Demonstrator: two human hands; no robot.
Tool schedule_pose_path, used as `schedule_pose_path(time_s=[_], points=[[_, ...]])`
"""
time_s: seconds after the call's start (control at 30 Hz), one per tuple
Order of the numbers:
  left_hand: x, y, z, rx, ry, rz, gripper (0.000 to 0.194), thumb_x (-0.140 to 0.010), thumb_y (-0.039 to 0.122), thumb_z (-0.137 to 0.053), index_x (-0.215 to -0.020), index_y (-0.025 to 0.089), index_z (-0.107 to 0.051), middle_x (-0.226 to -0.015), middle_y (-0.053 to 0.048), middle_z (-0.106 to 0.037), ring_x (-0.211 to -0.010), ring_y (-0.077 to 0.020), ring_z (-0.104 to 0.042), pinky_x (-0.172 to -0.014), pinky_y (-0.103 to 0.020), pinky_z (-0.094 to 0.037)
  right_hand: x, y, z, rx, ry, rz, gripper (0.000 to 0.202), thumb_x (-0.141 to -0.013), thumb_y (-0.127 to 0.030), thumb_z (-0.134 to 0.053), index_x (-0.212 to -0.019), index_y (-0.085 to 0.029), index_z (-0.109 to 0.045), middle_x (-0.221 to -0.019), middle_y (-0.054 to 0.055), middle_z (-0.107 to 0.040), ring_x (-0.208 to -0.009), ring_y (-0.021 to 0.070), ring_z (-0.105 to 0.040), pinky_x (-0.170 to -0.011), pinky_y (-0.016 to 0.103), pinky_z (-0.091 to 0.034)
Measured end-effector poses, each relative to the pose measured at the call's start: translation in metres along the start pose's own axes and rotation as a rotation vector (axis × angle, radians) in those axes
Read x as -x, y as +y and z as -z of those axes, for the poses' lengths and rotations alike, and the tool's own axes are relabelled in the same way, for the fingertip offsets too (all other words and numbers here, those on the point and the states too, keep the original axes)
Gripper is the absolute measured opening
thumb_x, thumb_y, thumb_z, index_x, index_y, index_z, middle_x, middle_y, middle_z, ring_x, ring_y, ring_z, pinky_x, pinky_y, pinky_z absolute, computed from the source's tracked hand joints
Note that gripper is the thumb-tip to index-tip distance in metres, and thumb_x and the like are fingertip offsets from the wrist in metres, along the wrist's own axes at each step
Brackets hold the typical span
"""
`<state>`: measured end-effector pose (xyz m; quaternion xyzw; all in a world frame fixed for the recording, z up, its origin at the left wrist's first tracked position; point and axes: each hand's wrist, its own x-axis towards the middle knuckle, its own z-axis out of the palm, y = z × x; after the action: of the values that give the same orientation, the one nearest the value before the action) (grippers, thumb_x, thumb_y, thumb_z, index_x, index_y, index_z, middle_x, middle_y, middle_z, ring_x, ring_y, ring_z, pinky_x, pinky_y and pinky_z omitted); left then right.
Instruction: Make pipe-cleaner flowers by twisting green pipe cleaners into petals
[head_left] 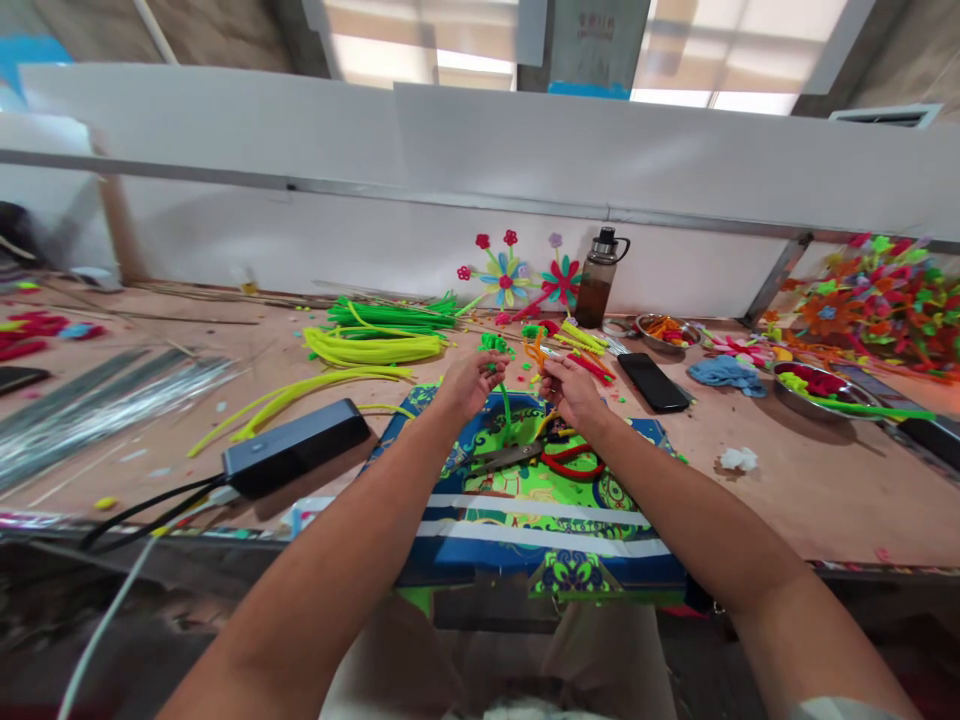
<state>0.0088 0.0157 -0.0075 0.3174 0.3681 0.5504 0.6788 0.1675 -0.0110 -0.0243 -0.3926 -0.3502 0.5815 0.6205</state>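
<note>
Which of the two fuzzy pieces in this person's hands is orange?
The one at the fingers of the right hand: that orange piece stands apart by colour, since the left hand holds a bright green piece.

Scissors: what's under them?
The scissors lie over a blue-and-green patterned surface; its printed design shows around them. The stretch directly beneath them is covered, so any scraps there can't be seen.

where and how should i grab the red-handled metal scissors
Probably by the red loop handle, coming from the right: the red-handled metal scissors lie sideways, dark blades pointing left, handle nearer the right hand.
</note>
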Motion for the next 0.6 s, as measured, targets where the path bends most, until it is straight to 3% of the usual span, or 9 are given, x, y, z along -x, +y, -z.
schedule_pose_path(time_s=[0.17,0.33,0.6], points=[[0.0023,0.0001,-0.0016,-0.010,-0.020,-0.006,0.014,-0.078,0.002,-0.055,-0.070,0.009,-0.063,-0.072,-0.009,-0.066,-0.054,-0.0077,-0.057,-0.049,-0.015,-0.049,-0.0009,-0.0015,0.0028,0.008,0.008,-0.002,0.031,-0.061,-0.028,-0.077,-0.078,-0.020,-0.053,-0.063,-0.006,-0.058,-0.049,0.0049,-0.045,-0.047,0.019,-0.040],[0.0059,0.0019,-0.0033,-0.018,-0.040,-0.050,0.007,-0.078,0.004,-0.064,-0.073,0.010,-0.064,-0.073,-0.007,-0.067,-0.057,-0.0073,-0.060,-0.052,-0.014,-0.050,-0.0016,-0.0009,0.0039,0.059,0.000,0.017,0.035,-0.059,-0.032,-0.078,-0.079,-0.020,-0.052,-0.065,-0.006,-0.059,-0.050,0.0047,-0.045,-0.047,0.019,-0.039],[0.0060,0.0010,-0.0044,-0.031,-0.035,-0.048,0.009,-0.082,0.003,-0.060,-0.078,0.010,-0.063,-0.072,-0.006,-0.067,-0.060,-0.0081,-0.062,-0.054,-0.016,-0.052,-0.0047,-0.0007,0.0082,0.070,0.023,0.047,0.036,-0.059,-0.032,-0.077,-0.080,-0.021,-0.051,-0.063,-0.007,-0.058,-0.050,0.0046,-0.046,-0.047,0.017,-0.039]])
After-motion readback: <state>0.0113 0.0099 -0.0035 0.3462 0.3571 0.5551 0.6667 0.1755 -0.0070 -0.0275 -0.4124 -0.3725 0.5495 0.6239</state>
